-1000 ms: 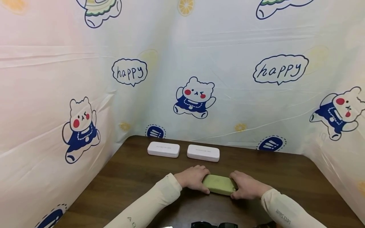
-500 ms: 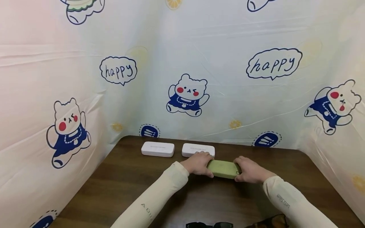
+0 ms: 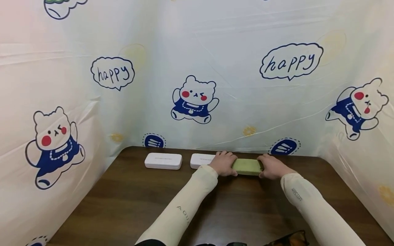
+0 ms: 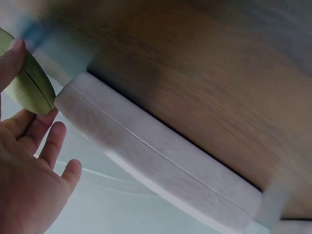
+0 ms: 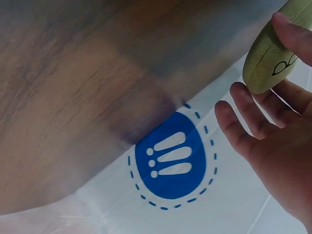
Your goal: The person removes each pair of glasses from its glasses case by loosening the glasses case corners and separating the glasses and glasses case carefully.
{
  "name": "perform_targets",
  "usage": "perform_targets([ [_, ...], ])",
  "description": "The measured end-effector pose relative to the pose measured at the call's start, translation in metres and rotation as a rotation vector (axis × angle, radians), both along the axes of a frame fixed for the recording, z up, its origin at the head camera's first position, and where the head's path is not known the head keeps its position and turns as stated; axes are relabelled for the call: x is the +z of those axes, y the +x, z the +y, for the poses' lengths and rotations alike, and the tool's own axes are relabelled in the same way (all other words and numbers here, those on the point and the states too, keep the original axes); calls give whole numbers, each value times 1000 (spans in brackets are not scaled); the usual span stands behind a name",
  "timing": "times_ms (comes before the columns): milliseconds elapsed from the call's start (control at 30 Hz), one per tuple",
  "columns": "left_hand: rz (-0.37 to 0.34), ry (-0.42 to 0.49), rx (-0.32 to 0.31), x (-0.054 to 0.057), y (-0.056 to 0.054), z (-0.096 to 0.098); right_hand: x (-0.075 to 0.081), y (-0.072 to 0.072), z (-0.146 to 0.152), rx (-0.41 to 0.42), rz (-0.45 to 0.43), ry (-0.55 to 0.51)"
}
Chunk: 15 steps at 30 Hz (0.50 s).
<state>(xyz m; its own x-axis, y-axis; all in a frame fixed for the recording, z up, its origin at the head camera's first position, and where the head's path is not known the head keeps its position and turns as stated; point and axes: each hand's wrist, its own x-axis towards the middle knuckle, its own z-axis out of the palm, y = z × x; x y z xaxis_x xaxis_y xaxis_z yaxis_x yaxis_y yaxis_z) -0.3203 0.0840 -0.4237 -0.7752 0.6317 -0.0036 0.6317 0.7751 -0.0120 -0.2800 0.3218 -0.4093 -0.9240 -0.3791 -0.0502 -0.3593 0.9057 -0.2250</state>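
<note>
A green glasses case [image 3: 247, 166] is held between my two hands near the table's back edge. My left hand [image 3: 224, 164] pinches its left end, thumb on the near side and fingers behind. At the other end, my right hand [image 3: 273, 166] grips it the same way; dark lettering on the green case [image 5: 268, 66] shows in the right wrist view. Just left of it lies a white glasses case [image 3: 200, 160], partly covered by the left hand in the head view. Seen from the left wrist, the corner of this white case [image 4: 161, 151] is close to the green one.
A second white glasses case [image 3: 163, 161] lies further left in the same row. Dark sunglasses [image 3: 236, 244] and tortoiseshell glasses [image 3: 297, 238] are cut off at the bottom of the head view. A printed curtain [image 3: 234, 102] hangs behind the brown table [image 3: 129, 201].
Both hands have carried the green case away from me, from mid-table to the back, beside the white cases. The head view has shifted slightly. The white cases stay put.
</note>
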Motion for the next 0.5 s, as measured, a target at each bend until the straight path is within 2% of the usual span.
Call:
perform_targets([
  [200, 6, -52, 59, -12, -15, 19, -7, -18, 9, -36, -21, 31],
  [300, 7, -80, 92, -16, -18, 26, -11, -24, 10, -48, -42, 30],
  [500, 2, -105, 118, -8, -14, 31, -19, -29, 12, -67, -70, 5],
])
